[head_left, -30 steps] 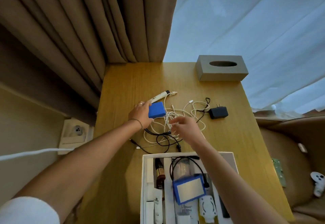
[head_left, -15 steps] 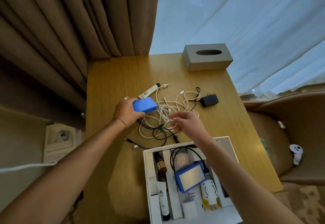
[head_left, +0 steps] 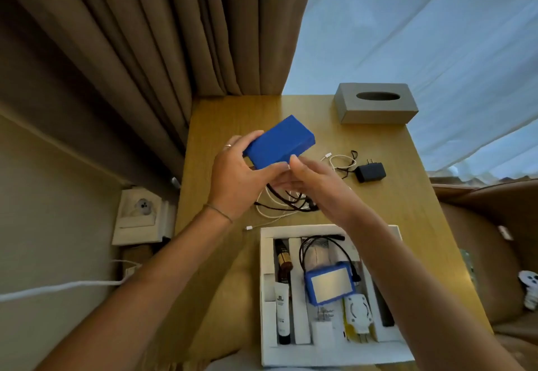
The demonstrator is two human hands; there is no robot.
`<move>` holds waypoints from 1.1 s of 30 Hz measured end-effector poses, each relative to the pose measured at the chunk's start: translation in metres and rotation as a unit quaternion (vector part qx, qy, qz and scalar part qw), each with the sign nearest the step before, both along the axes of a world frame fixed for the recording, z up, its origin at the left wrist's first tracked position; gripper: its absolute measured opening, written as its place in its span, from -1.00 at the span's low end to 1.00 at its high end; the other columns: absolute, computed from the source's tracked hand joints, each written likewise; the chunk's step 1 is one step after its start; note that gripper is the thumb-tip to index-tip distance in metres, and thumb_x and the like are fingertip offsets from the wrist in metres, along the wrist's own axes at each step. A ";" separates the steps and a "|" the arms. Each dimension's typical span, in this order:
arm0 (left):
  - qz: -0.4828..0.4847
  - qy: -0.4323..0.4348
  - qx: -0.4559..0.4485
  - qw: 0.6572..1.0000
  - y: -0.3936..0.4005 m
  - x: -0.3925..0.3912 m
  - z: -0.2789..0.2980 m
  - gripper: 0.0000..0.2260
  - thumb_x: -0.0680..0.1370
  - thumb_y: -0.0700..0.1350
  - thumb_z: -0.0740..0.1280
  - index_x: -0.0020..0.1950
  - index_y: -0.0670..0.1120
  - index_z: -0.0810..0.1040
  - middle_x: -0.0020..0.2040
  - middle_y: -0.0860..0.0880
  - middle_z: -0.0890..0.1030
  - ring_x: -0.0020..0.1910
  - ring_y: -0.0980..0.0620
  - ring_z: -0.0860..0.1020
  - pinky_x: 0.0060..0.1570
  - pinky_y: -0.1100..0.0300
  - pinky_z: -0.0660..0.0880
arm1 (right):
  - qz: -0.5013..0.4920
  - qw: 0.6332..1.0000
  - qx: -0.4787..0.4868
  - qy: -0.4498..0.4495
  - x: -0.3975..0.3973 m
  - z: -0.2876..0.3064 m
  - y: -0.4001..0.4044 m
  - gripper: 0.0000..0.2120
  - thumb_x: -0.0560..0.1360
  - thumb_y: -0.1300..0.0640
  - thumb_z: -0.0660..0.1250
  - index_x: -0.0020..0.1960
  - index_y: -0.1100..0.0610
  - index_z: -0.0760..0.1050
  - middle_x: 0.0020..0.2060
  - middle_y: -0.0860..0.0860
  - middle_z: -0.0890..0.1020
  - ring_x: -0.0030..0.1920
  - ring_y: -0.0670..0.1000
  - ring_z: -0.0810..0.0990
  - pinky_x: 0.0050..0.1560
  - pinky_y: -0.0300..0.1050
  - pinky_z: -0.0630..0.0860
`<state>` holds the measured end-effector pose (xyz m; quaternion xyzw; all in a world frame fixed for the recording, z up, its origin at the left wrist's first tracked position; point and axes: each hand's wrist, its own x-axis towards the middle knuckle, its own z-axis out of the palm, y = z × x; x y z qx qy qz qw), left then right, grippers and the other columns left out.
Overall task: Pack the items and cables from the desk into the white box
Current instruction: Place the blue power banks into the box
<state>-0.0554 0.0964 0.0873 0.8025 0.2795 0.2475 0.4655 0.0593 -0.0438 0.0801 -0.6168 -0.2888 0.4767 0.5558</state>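
While the left hand holds the blue block up above the desk, fingers closed on its near-left end, the right hand comes in loosely curled at its near edge; whether it grips anything I cannot tell. The step in hand seems to be packing this block. Its long axis runs from near-left to far-right, far end tilted toward the desk's far edge. Next it needs turning and lowering into a free spot in the white box at the near edge, with the cables following.
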 end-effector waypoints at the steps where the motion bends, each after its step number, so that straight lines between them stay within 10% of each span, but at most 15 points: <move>1: 0.014 -0.022 -0.034 0.999 -0.009 -0.002 0.006 -0.44 0.38 0.07 0.56 0.33 -0.05 0.53 0.16 0.02 0.56 0.14 0.08 0.55 0.08 0.09 0.59 | 0.045 0.998 0.008 -0.031 -0.003 0.006 -0.006 -0.60 0.64 -0.07 0.26 0.41 0.08 0.46 0.04 0.16 0.72 -0.01 0.13 0.72 0.09 -0.02 0.63; 4: 0.034 -0.052 -0.131 0.989 -0.029 -0.009 0.020 -0.47 0.39 -0.08 0.59 0.31 0.00 0.51 0.16 0.12 0.58 0.14 0.13 0.59 0.10 0.17 0.59 | 0.113 0.990 -0.003 -0.087 -0.006 0.020 -0.026 -0.40 0.57 -0.01 0.39 0.53 -0.15 0.24 -0.30 0.08 0.62 -0.38 -0.04 0.54 -0.38 -0.21 0.49; 8: -0.016 -0.029 -0.228 0.973 -0.047 -0.021 0.029 -0.30 0.37 -0.24 0.59 0.45 0.00 0.41 0.23 0.04 0.54 0.14 0.10 0.60 0.05 0.20 0.60 | 0.148 0.976 -0.003 -0.158 -0.003 0.028 -0.050 -0.26 0.49 -0.03 0.48 0.54 -0.24 0.17 -0.35 0.09 0.36 -0.35 0.06 0.34 -0.27 -0.01 0.37; 16: -0.107 0.017 -0.348 0.931 -0.067 -0.045 0.034 -0.56 0.41 -0.04 0.44 0.26 -0.03 0.48 0.07 0.01 0.63 -0.05 0.12 0.67 -0.12 0.23 0.60 | 0.274 0.918 -0.047 -0.282 0.008 0.044 -0.099 -0.59 0.47 -0.22 0.39 0.26 -0.48 0.38 -0.47 -0.08 0.39 -0.45 -0.11 0.35 -0.33 -0.21 0.40; 23: -0.189 0.179 -0.261 0.930 -0.071 -0.067 0.012 -0.58 0.51 -0.09 0.43 0.31 -0.03 0.39 0.17 -0.11 0.53 0.08 -0.03 0.61 0.03 -0.02 0.64 | 0.290 0.814 -0.160 -0.477 0.036 0.051 -0.128 -0.78 0.50 -0.14 0.43 -0.24 -0.05 0.61 -0.36 -0.12 0.62 -0.28 -0.20 0.57 -0.29 -0.34 0.38; 33: -0.183 0.394 -0.017 0.901 -0.116 -0.044 -0.047 -0.72 0.48 -0.01 0.46 0.10 0.05 0.45 0.02 -0.01 0.60 -0.04 0.00 0.61 -0.04 -0.02 0.63 | 0.347 0.766 -0.213 -0.497 -0.014 -0.009 -0.125 -0.80 0.58 0.14 0.25 -0.03 0.02 0.67 -0.12 -0.05 0.68 -0.11 0.02 0.62 0.00 0.00 0.62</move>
